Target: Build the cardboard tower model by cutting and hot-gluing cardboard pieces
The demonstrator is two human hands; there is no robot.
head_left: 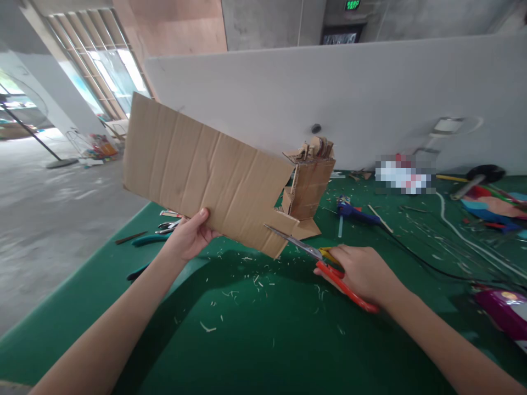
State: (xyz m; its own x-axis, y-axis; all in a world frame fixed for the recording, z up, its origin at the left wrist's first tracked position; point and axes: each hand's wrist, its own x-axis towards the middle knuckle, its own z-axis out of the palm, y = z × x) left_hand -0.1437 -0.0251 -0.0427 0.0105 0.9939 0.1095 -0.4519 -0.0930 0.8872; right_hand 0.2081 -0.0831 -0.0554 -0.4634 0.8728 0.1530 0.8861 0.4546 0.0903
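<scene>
My left hand [193,235] grips a large sheet of cardboard [206,170] by its lower edge, thumb on the near face. The sheet is tilted in the air, and a notch is cut out of its right end. In my right hand [362,271] are scissors [346,288] with red and yellow handles. Their blades lie at the lower right part of the sheet, below the notch; how far they are parted I cannot tell. Behind the sheet's right end stands a cardboard structure [313,186] with rolled or folded pieces on top, its left side partly hidden.
Cardboard scraps [257,281] litter the green table [247,351]. A blue glue gun [354,213] with its black cord lies to the right, a purple object [504,312] at the right edge. Pliers [152,239] with teal handles lie left. A white partition [247,93] stands behind.
</scene>
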